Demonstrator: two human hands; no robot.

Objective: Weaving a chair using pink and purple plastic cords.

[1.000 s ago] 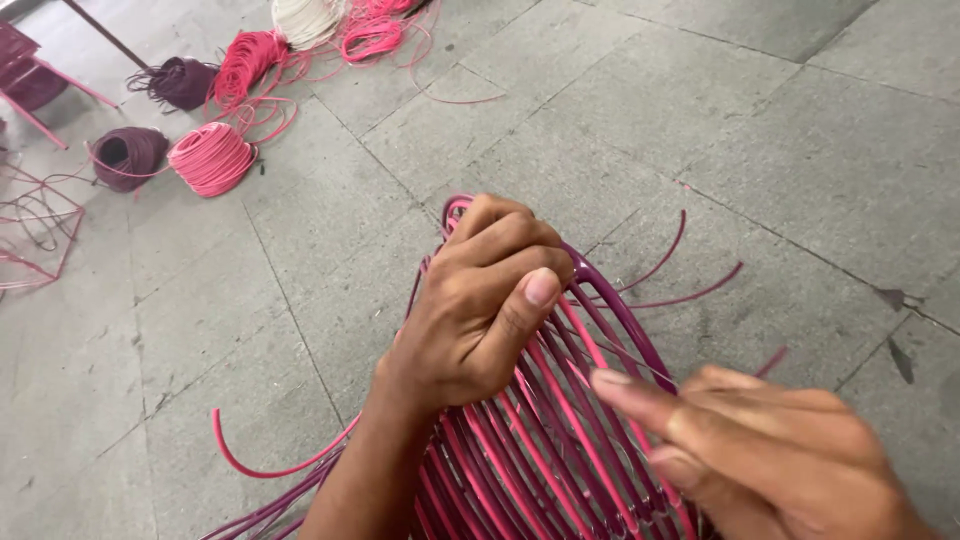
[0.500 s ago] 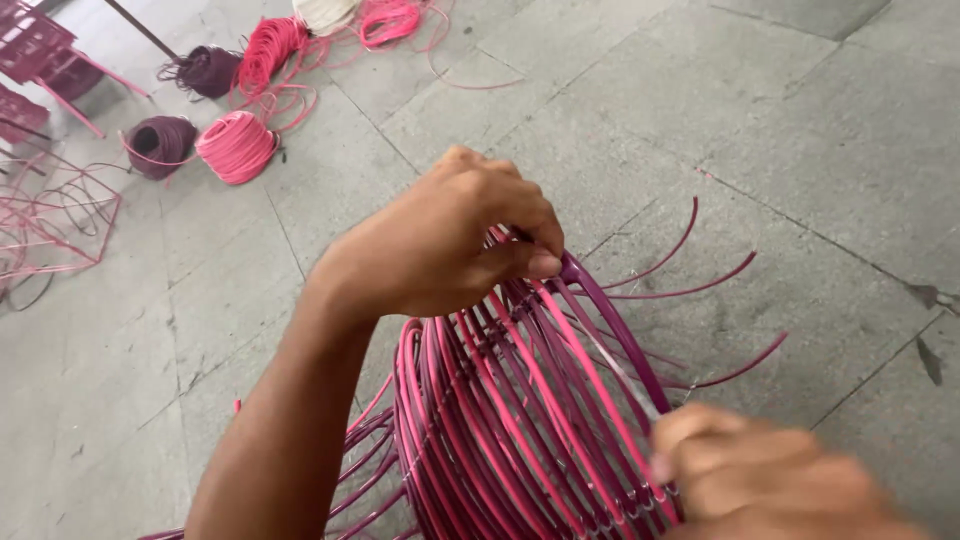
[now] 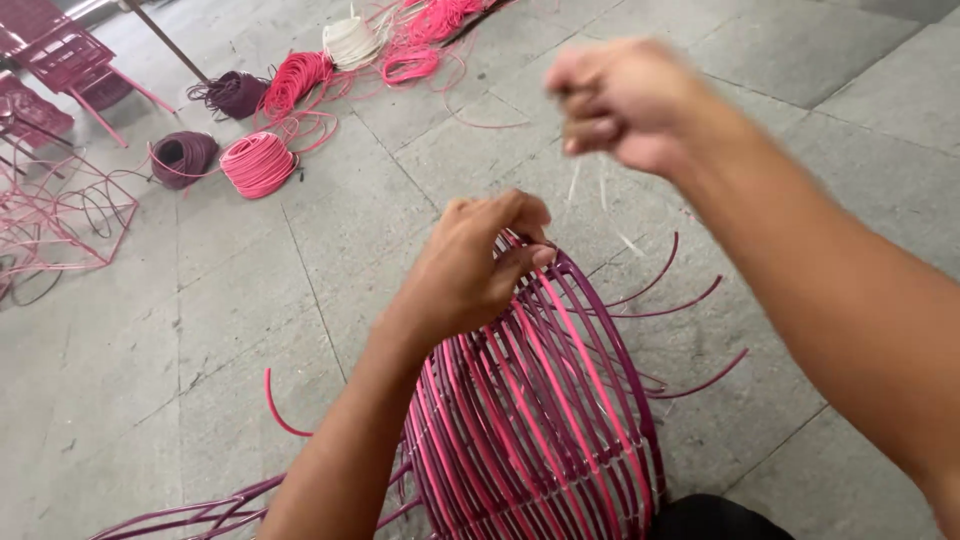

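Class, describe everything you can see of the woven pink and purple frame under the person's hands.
The woven frame is a rounded, drum-like form wrapped in close parallel cords of pink and dark purple, glossy like plastic. It lies on the grey paved floor, low in the view. Loose purple ends stick out to its right and lower left. The left hand pinches the cords at its top edge. The right hand, blurred, is raised clear of it.

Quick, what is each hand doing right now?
Left hand: fingers pinched shut on a cord of the woven frame.
Right hand: raised, blurred, fingers curled; holding anything cannot be told.
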